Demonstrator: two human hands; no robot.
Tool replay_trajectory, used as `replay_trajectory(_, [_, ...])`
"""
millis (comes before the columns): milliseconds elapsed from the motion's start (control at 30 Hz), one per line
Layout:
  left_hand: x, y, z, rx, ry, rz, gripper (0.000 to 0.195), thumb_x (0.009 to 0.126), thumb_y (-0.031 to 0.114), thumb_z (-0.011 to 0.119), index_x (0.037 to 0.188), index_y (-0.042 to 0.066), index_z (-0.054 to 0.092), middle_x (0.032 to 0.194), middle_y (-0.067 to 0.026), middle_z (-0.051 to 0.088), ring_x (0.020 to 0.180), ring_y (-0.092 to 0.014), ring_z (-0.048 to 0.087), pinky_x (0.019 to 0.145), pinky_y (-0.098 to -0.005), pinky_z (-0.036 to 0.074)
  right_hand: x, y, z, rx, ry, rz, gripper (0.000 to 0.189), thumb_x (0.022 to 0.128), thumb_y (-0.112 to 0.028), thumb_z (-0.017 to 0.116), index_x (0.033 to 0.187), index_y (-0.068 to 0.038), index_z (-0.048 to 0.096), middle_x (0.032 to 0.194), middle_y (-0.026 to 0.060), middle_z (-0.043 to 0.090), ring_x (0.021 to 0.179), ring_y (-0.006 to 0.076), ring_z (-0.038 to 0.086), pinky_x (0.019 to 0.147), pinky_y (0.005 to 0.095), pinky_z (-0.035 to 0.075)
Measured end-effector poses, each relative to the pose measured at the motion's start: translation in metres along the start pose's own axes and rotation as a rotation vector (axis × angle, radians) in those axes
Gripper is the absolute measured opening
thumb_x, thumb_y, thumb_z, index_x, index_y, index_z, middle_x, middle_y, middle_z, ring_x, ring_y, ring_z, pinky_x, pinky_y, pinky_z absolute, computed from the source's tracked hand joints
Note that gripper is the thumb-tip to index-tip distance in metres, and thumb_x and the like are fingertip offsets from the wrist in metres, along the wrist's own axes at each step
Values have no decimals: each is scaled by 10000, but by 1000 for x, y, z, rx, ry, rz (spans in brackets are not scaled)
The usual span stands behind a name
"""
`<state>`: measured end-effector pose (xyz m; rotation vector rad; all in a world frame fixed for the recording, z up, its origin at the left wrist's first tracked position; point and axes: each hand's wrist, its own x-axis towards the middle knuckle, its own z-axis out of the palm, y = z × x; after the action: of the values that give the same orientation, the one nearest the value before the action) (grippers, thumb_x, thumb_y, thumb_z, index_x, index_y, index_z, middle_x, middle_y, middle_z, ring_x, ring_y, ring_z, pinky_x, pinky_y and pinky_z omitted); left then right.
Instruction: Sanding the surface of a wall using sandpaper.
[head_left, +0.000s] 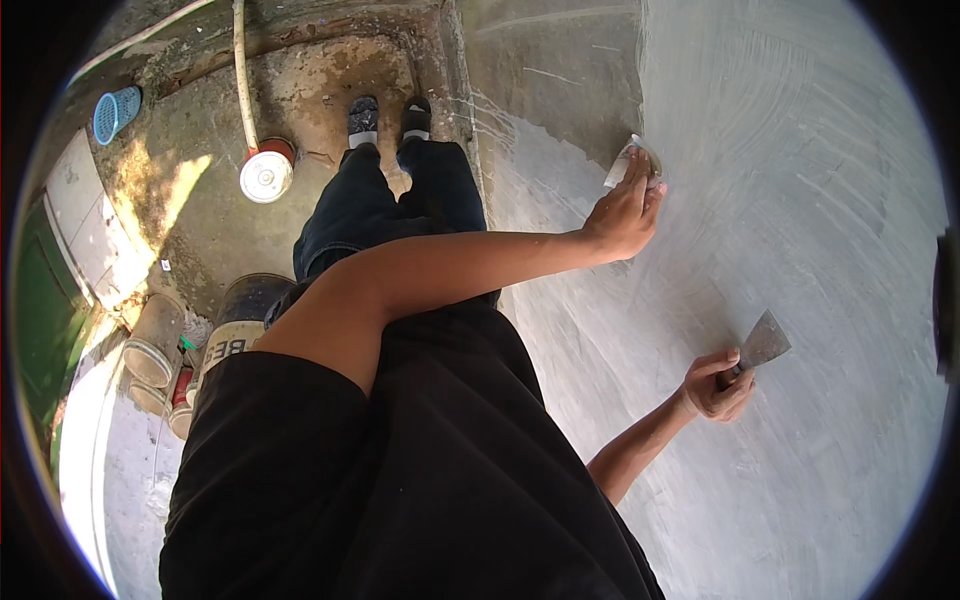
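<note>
A broad wall surface (810, 210), coated with pale grey, streaky filler, stretches down the right side. My left hand (626, 206) reaches across my body and grips a pale, thin, curved piece (616, 171) against the wall, at the border of a darker uncoated patch (562, 82). Whether that piece is a scraper or a sheet, I cannot tell. Lower down, my right hand (720, 386) is closed round the handle of a putty knife (766, 341). Its wide metal blade points up and to the right, close to the wall; contact is unclear.
A red bucket with a white lid (266, 178) stands on the floor beside a pale pole (241, 75). At the far left lies a blue perforated basket (117, 114). A large dark-and-cream bucket (251, 300) is next to my legs, with several dirty buckets (154, 341) beyond it.
</note>
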<state>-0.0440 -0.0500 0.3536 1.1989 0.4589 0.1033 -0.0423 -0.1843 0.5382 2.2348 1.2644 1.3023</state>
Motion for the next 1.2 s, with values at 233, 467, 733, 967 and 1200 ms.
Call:
replay_trajectory(233, [24,2,-12,17,29,-138,619,972,305,304,1341,-165,145,1411,-362,131,1325,-431,209,1076,-402,282,-2,-3,0,-12,-14,41,227,799,-164,665,792,46,579,505,37,447,363,146,361,351,271,247])
replay_trajectory(467, [18,7,-10,-20,-43,-121,629,971,312,302,1346,-166,138,1423,-339,139,1353,-392,169,1091,-394,254,1,-4,3,-34,26,14,223,797,-161,668,786,43,578,518,45,445,367,162,375,354,280,256])
replay_trajectory(733, [21,0,-11,22,24,-119,627,966,328,308,1350,-145,159,1414,-343,162,1332,-411,209,1082,-385,270,-1,-3,4,-34,16,34,230,798,-169,670,793,41,577,510,35,434,360,145,349,351,274,233])
replay_trajectory(967, [39,-9,-28,113,24,-104,638,971,378,291,1364,-109,164,1399,-336,215,1301,-435,241,1081,-427,251,-5,-2,3,-18,-6,58,219,798,-160,656,787,41,568,501,25,417,368,138,335,353,273,218])
replay_trajectory(1200, [13,5,-22,132,-58,-84,636,971,377,287,1369,-101,156,1412,-317,210,1302,-415,261,1061,-410,290,-4,-3,2,-30,15,24,224,791,-166,659,784,38,567,506,30,437,371,157,351,357,273,244])
